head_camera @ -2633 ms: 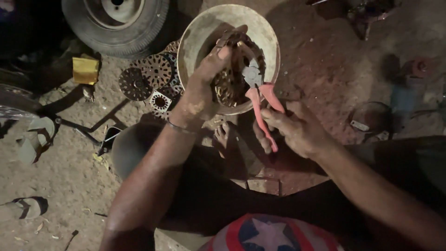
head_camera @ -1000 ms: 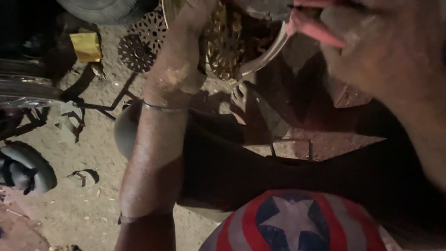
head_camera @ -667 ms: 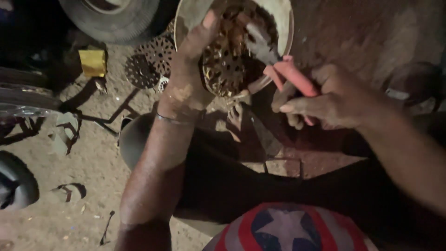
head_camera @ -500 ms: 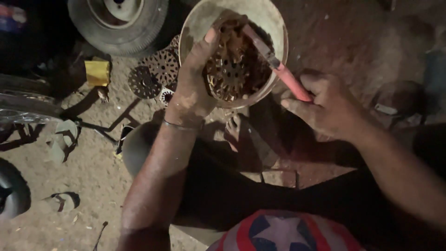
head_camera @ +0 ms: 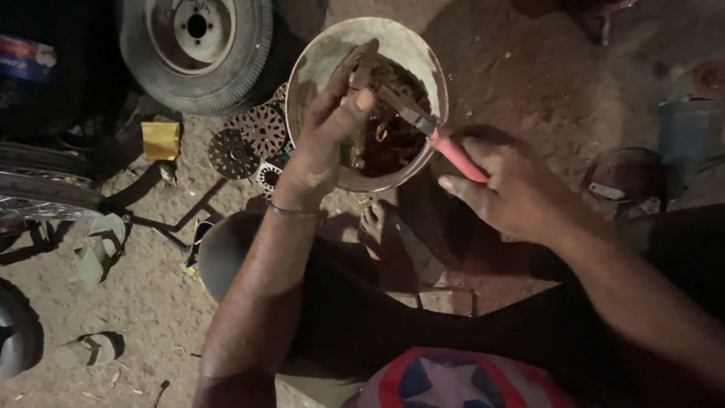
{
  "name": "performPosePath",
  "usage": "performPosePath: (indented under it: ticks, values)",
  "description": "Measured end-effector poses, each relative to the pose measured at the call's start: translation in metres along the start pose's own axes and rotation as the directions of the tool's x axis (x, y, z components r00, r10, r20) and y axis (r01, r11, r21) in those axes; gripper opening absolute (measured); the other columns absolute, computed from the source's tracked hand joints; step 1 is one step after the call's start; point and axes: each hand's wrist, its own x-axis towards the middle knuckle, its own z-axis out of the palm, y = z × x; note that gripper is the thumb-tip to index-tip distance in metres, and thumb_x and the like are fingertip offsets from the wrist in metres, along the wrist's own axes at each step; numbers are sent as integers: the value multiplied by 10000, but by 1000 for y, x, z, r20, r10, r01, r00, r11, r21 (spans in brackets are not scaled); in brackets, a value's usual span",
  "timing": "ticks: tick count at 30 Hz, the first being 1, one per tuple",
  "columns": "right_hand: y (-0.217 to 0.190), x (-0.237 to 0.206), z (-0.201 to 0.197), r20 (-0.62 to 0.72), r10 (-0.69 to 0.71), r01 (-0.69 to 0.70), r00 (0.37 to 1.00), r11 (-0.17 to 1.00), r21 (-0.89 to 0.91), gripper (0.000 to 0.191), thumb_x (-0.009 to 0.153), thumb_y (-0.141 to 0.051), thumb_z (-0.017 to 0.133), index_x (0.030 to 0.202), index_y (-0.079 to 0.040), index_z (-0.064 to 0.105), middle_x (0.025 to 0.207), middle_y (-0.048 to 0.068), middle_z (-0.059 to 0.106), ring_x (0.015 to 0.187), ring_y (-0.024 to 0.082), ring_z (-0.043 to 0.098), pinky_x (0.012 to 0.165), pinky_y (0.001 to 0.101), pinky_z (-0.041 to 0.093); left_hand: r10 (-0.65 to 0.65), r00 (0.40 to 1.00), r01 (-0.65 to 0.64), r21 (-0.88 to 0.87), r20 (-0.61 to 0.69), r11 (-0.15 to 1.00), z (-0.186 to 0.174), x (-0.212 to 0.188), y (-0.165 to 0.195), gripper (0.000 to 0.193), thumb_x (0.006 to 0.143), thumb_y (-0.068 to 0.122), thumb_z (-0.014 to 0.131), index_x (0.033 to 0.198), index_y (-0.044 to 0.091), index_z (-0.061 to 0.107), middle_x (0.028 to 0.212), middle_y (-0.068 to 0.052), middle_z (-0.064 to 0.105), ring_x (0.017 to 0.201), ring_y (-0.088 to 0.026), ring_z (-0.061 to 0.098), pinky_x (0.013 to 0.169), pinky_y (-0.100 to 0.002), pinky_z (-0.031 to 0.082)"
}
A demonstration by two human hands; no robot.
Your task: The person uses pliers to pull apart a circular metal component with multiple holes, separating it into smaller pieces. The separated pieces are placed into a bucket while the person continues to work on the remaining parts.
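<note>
1. The dirt floor point(head_camera: 136, 317) is all around you, and a big tyre with its wheel point(head_camera: 198, 41) lies at the top left
2. Your round bucket point(head_camera: 313, 64) sits on the floor just in front of you, a little to the left of the middle. It is full of rusty metal bits point(head_camera: 393, 140)
3. Your left hand point(head_camera: 325, 136) reaches over the near rim and into the bucket. Its fingers are curled around rusty parts inside, and its thumb sticks up
4. Your right hand point(head_camera: 513, 193) is closed tight on the red handles of the pliers point(head_camera: 427, 125)
5. The pliers are long and thin. They slant from your right hand up and to the left, so the metal tip is down in the bucket, right beside your left thumb
6. Both hands meet at the bucket, but your left hand is deeper in it
7. Flat round metal discs with holes point(head_camera: 249, 140) lie on the floor touching the bucket's left side
8. A small yellow box point(head_camera: 161, 140) sits left of the discs, and sandals point(head_camera: 98, 245) lie farther left
</note>
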Motion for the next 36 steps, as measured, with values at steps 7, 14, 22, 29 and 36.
performPosePath:
  ticks: [7, 14, 22, 29, 36]
  values:
    - [26, 16, 15, -152, -358, 301, 921, 903, -307, 518, 933, -365, 685, 1255, 37, 638, 897, 232, 711, 763, 335, 702, 719, 448, 563, 166, 985, -170, 221, 36, 960, -2, 6, -12, 842, 959, 241, 856, 1612, 20, 373, 1588, -160, 512, 1471, -265, 516, 1263, -407, 465]
    - [33, 19, 17, -281, -608, 393, 742, 735, -553, 487, 915, -358, 701, 1273, -28, 672, 1170, 240, 695, 1206, 394, 605, 1008, 516, 502, 97, 995, -87, 240, -32, 967, -7, 12, -12, 826, 947, 291, 842, 1620, 47, 429, 1526, -164, 609, 1388, -246, 607, 1222, -375, 502]
    - [19, 24, 27, -304, -426, 291, 852, 868, -402, 380, 967, -354, 685, 1056, 14, 652, 991, 242, 676, 923, 418, 668, 834, 513, 535, 178, 978, -116, 435, -105, 893, -8, 20, 7, 785, 936, 431, 784, 1535, 29, 473, 1489, -183, 571, 1322, -288, 599, 1127, -397, 541]
    - [12, 21, 28, -357, -605, 453, 711, 783, -425, 403, 938, -324, 748, 1092, 1, 567, 955, 251, 670, 908, 439, 670, 835, 531, 540, -258, 935, 161, -355, -245, 921, -25, 36, 19, 614, 911, 482, 719, 1262, -18, 662, 1172, -180, 735, 1097, -287, 726, 987, -379, 616]
    - [26, 51, 45, -350, -307, 291, 885, 952, -101, 485, 934, -294, 736, 1207, 43, 519, 1011, 293, 677, 935, 453, 688, 801, 512, 531, 116, 985, -105, 93, -128, 990, -35, 30, -7, 445, 895, 281, 863, 1189, 2, 678, 1067, -76, 737, 955, -148, 705, 871, -321, 601]
